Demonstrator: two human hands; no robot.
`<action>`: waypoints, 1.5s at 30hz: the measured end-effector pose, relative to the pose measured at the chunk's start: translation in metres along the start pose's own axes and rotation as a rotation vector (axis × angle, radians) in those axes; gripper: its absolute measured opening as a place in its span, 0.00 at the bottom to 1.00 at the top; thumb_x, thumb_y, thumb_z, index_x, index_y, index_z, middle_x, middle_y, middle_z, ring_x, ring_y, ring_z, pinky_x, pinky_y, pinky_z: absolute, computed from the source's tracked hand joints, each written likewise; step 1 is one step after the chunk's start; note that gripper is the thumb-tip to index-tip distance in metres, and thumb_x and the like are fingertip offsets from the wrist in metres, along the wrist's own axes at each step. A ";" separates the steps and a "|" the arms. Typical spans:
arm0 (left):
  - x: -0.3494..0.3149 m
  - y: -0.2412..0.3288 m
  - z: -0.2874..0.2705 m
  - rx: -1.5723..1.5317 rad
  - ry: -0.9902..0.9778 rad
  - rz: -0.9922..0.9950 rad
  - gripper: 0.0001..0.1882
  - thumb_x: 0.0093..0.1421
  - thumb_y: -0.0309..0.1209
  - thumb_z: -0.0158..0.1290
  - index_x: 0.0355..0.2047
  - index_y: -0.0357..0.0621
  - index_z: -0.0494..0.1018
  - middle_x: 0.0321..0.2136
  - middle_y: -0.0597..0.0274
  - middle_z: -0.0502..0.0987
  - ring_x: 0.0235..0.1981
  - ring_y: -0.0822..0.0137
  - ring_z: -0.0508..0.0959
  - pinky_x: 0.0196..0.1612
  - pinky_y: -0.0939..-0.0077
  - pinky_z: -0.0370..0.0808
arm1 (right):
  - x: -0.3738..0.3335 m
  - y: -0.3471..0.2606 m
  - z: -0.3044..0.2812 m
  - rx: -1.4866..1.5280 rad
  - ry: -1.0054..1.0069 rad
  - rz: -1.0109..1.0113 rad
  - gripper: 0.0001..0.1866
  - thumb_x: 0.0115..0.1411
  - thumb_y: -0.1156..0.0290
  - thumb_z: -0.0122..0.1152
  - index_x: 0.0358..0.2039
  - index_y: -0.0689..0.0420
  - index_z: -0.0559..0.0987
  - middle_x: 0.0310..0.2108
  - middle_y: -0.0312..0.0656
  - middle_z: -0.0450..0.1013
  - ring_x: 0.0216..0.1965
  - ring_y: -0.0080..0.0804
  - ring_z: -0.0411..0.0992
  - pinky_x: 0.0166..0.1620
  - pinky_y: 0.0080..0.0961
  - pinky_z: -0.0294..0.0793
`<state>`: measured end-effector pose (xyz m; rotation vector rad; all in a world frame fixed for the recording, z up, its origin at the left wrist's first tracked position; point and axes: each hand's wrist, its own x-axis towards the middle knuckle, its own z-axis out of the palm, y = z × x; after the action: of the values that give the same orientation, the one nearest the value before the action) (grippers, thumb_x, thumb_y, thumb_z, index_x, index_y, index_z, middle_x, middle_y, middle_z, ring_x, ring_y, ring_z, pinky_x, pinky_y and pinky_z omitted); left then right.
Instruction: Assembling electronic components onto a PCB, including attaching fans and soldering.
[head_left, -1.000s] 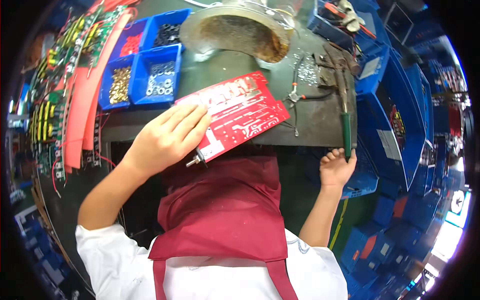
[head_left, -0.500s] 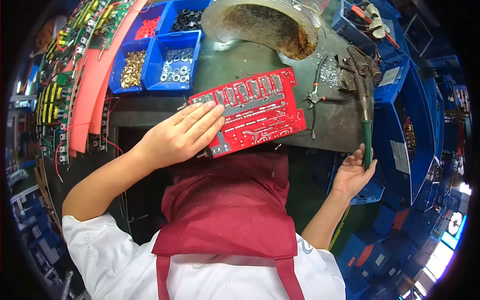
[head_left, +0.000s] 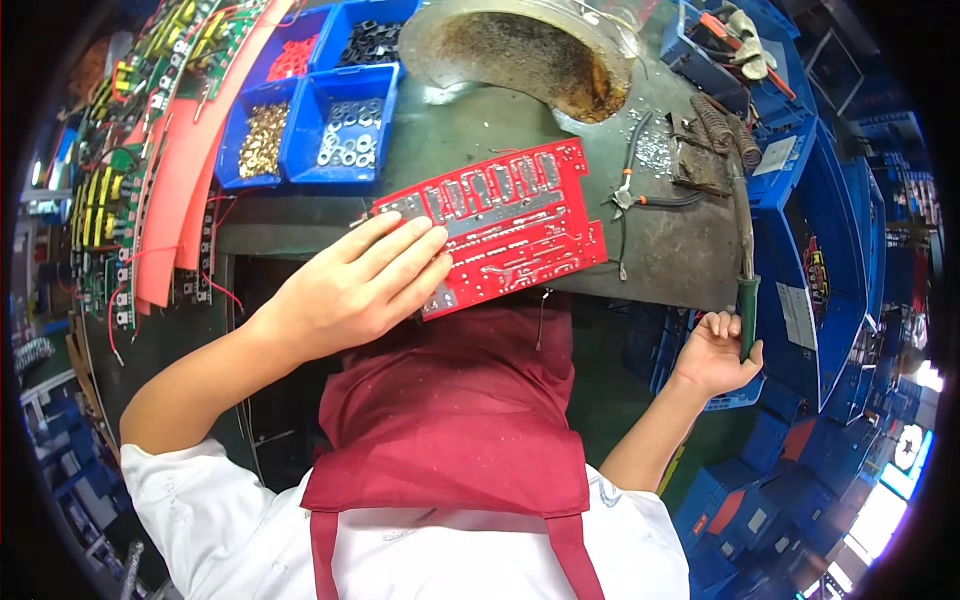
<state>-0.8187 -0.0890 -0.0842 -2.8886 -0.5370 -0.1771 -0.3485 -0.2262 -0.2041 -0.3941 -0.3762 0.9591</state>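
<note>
The left hand (head_left: 360,285) holds a red circuit board (head_left: 535,230) by its near left corner, the four fingers lying straight and close together across its upper face; the thumb is out of sight, so how it grips from below cannot be told. The board stretches away to the right of these fingertips, tilted with its far right corner higher, its lower edge overhanging the near edge of the dark bench (head_left: 665,260). Directly below the left fingers and the board is the maroon apron (head_left: 450,440). Ahead of the left fingers, well apart from them, stand blue bins (head_left: 334,177), one with metal washers (head_left: 347,150) and another with brass-coloured pieces (head_left: 262,142). Farther left of that hand, green boards (head_left: 98,215) with yellow parts stand beside pink sheets (head_left: 165,235). The right hand (head_left: 712,358), palm turned up, has its fingers curled in narrow, with the green handle (head_left: 748,310) of a long metal-shafted tool between them and the thumb; the shaft points away from the fingertips. Ahead and to the left of the right fingers, cutters (head_left: 622,198) with black and orange handles lie on the bench, between that hand and the board. Straight beyond the right fingers, past the cutters, sits a coiled metal holder (head_left: 712,125).
</note>
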 end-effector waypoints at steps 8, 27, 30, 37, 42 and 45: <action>0.108 -0.074 -0.033 0.026 0.439 -0.089 0.18 0.57 0.26 0.57 0.49 0.44 0.79 0.46 0.56 0.80 0.45 0.54 0.81 0.49 0.60 0.78 | -0.014 -0.005 0.050 0.032 0.250 -0.085 0.26 0.67 0.53 0.56 0.54 0.62 0.77 0.39 0.51 0.73 0.41 0.38 0.69 0.44 0.35 0.71; 0.165 -0.138 -0.096 -0.471 0.377 -0.441 0.15 0.66 0.35 0.59 0.40 0.32 0.82 0.31 0.53 0.83 0.31 0.60 0.81 0.39 0.65 0.77 | -0.021 -0.010 0.075 -0.230 0.094 -0.127 0.23 0.69 0.48 0.59 0.38 0.58 0.79 0.18 0.34 0.61 0.21 0.25 0.57 0.28 0.26 0.54; 0.089 -0.116 -0.107 -0.583 0.438 -0.519 0.15 0.67 0.36 0.60 0.38 0.34 0.82 0.28 0.59 0.79 0.31 0.66 0.78 0.38 0.69 0.73 | -0.008 0.005 0.092 -0.285 0.055 -0.128 0.25 0.69 0.43 0.59 0.39 0.57 0.78 0.15 0.34 0.61 0.17 0.23 0.56 0.26 0.24 0.52; -0.031 -0.085 -0.043 -0.515 0.353 -0.379 0.10 0.60 0.31 0.64 0.40 0.41 0.80 0.44 0.56 0.77 0.46 0.55 0.78 0.50 0.62 0.73 | 0.012 0.061 0.150 -0.328 -0.121 0.015 0.25 0.70 0.45 0.56 0.37 0.58 0.77 0.14 0.33 0.60 0.16 0.23 0.52 0.25 0.26 0.50; -0.060 -0.058 -0.009 -0.370 0.340 -0.486 0.13 0.53 0.34 0.68 0.32 0.39 0.78 0.36 0.57 0.71 0.44 0.55 0.73 0.54 0.61 0.68 | 0.008 0.104 0.175 -0.420 -0.196 0.095 0.30 0.74 0.41 0.46 0.37 0.59 0.74 0.14 0.35 0.64 0.15 0.21 0.60 0.22 0.25 0.63; -0.050 -0.054 -0.013 -0.164 0.323 -0.483 0.13 0.52 0.34 0.68 0.28 0.40 0.76 0.33 0.57 0.69 0.42 0.54 0.72 0.52 0.60 0.68 | 0.008 0.121 0.182 -0.459 -0.260 0.147 0.29 0.75 0.43 0.46 0.39 0.60 0.76 0.12 0.34 0.62 0.13 0.22 0.57 0.23 0.25 0.60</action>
<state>-0.8857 -0.0593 -0.0694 -2.7365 -1.1872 -0.7722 -0.5169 -0.1288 -0.1038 -0.7244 -0.8199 1.0689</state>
